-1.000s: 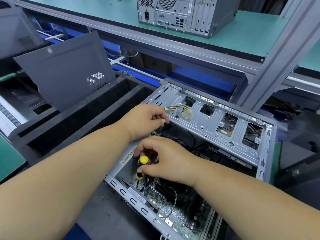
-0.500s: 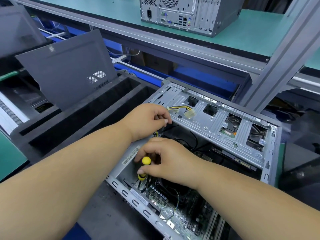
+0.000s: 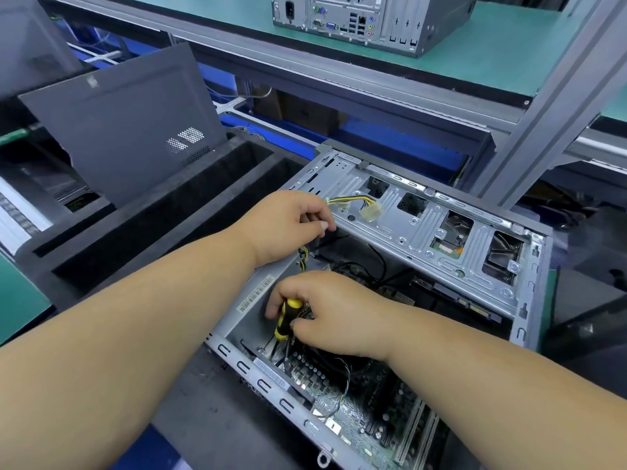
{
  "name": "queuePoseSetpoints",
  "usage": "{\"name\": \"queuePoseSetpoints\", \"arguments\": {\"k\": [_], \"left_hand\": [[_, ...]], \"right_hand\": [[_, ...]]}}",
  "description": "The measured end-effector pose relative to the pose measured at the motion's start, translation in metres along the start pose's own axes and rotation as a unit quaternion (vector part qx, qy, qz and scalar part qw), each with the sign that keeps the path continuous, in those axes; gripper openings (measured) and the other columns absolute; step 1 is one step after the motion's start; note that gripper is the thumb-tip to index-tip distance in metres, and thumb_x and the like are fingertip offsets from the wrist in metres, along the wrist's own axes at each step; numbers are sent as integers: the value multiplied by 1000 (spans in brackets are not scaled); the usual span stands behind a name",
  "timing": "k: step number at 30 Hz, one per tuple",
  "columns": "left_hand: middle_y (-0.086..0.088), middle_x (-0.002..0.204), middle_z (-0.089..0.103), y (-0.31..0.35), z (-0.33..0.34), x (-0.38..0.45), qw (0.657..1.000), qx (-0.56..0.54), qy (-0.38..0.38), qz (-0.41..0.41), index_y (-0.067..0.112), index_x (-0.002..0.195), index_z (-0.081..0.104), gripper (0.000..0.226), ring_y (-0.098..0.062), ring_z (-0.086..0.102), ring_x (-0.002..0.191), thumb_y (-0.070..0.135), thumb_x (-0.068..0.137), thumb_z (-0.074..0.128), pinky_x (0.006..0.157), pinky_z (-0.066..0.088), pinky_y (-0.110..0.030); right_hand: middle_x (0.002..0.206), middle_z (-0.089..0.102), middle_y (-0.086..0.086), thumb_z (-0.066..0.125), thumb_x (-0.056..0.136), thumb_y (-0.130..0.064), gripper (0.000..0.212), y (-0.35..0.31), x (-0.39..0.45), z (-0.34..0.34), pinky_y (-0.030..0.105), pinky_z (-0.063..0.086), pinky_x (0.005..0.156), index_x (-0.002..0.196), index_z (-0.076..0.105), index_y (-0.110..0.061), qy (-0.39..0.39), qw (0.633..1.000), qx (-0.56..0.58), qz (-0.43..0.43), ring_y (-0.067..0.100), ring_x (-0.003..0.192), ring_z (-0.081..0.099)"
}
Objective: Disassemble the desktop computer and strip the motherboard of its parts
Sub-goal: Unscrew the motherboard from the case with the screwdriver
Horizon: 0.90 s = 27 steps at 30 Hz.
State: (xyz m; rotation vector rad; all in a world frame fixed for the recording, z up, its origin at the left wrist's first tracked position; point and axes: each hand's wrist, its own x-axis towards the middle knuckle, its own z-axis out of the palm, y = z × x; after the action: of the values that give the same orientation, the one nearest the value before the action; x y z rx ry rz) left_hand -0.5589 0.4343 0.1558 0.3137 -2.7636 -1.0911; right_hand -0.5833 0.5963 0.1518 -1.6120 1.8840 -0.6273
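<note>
- Lying on its side on the dark desk (image 3: 210,412), the open computer case (image 3: 529,300) shows us the motherboard (image 3: 359,412) at its bottom.
- Our right hand (image 3: 325,310) grips a yellow-and-black screwdriver (image 3: 286,318), tip down by the board's near corner.
- Our left hand (image 3: 288,222) pinches the yellow-black cable bundle (image 3: 349,201) against the drive cage (image 3: 424,228).
- Left of the case, a detached side panel (image 3: 125,127) leans upright.

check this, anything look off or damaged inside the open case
Nothing looks damaged. A loose white plug on yellow and black wires lies over the metal drive frame, which fits a teardown.
</note>
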Motion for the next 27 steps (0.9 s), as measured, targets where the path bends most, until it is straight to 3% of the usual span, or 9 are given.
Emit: {"name": "queuePoseSetpoints", "arguments": {"k": [4,6,9,15,20,24,27], "left_hand": [[10,75,69,-2,1,1,1000,-7,2,2,30,87,72,18,-4,61,70,16,88,61,69,50,-22],[10,75,69,-2,1,1,1000,-7,1,2,31,87,72,18,-4,61,70,16,87,62,69,50,-20],[12,75,69,-2,1,1,1000,-9,2,0,32,86,71,18,-1,60,68,17,87,61,66,47,-16],[13,74,69,-3,1,1,1000,-11,2,0,33,86,71,19,0,60,68,17,87,61,66,45,-16],[13,75,69,-3,1,1,1000,-11,0,1,33,86,71,18,-1,60,68,18,88,62,66,47,-16],[13,74,69,-3,0,1,1000,-15,2,1,33,86,72,19,-1,60,68,17,87,61,66,47,-16],[14,74,69,-3,0,1,1000,-11,1,2,33,86,71,19,-1,60,68,17,88,61,66,47,-16]], "right_hand": [[103,55,1,60,94,-24,18,1,-1,5,37,39,93,108,58,-12,6,993,-99,-62,20,100,48],[97,51,5,53,99,-39,30,2,0,6,39,39,87,104,57,-10,30,982,-169,-77,23,93,45],[97,55,7,50,100,-40,32,2,2,4,42,40,85,103,58,-9,46,967,-234,-88,26,91,48],[103,52,3,58,91,-26,23,2,-1,6,40,42,91,108,54,-11,27,989,-132,-68,21,98,47],[91,55,4,45,99,-49,38,3,2,3,43,43,83,95,49,-12,20,972,-231,-39,24,87,48],[101,56,2,59,91,-27,23,3,1,2,39,41,91,108,56,-12,14,990,-126,-64,20,97,49],[95,52,2,57,91,-30,22,4,-1,6,41,41,88,100,52,-11,24,983,-165,-80,22,91,45]]}}
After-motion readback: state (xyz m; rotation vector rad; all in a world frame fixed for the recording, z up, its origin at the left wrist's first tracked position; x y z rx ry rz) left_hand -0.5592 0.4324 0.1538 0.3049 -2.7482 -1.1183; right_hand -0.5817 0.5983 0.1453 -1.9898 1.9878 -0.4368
